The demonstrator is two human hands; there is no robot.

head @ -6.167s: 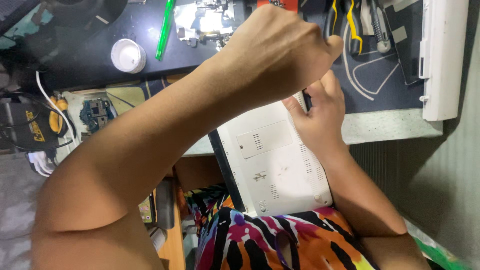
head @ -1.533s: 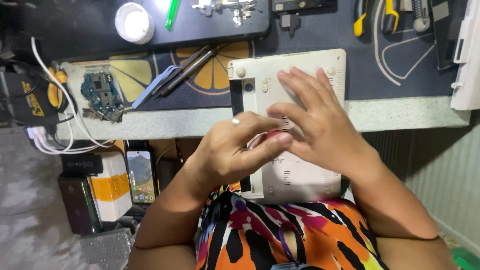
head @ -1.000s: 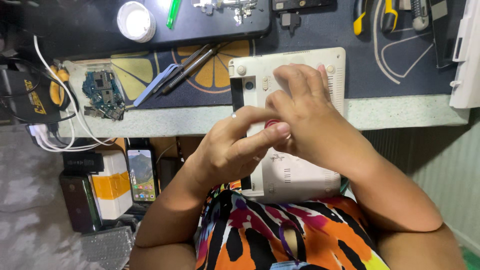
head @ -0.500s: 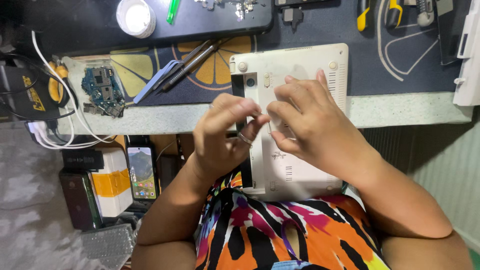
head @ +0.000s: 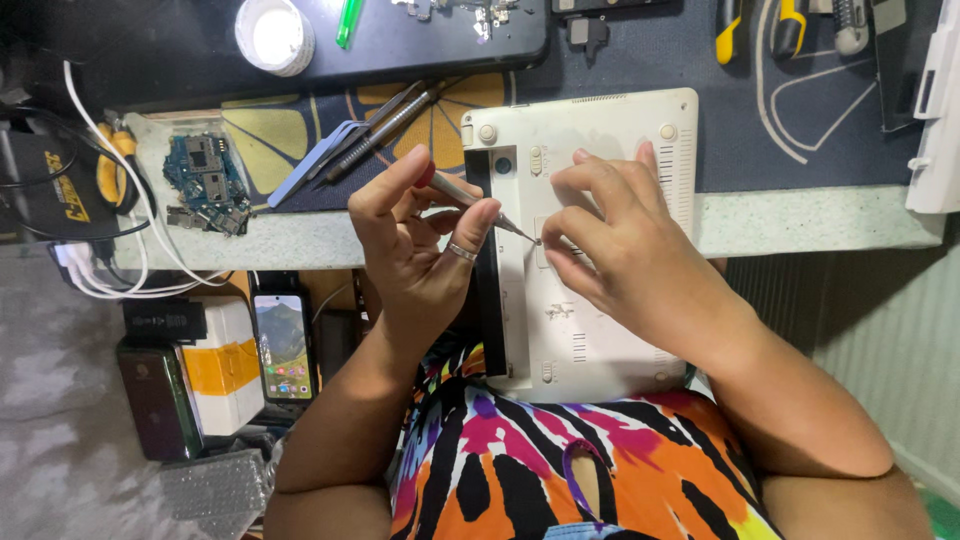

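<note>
A white laptop lies upside down, half on the bench edge and half over my lap. My left hand grips a thin screwdriver like a pen, its tip touching the laptop's underside near the middle. My right hand rests on the laptop base, fingertips pressed down right beside the screwdriver tip. A ring sits on one finger of the left hand.
On the bench lie a blue circuit board, tweezers and tools, a white round tub, pliers and a white panel. Below the bench stand a lit phone and boxes.
My hands have parted from a clasp over the laptop. The left hand now holds the screwdriver with its tip set on the base, and the right hand has settled flat beside it.
</note>
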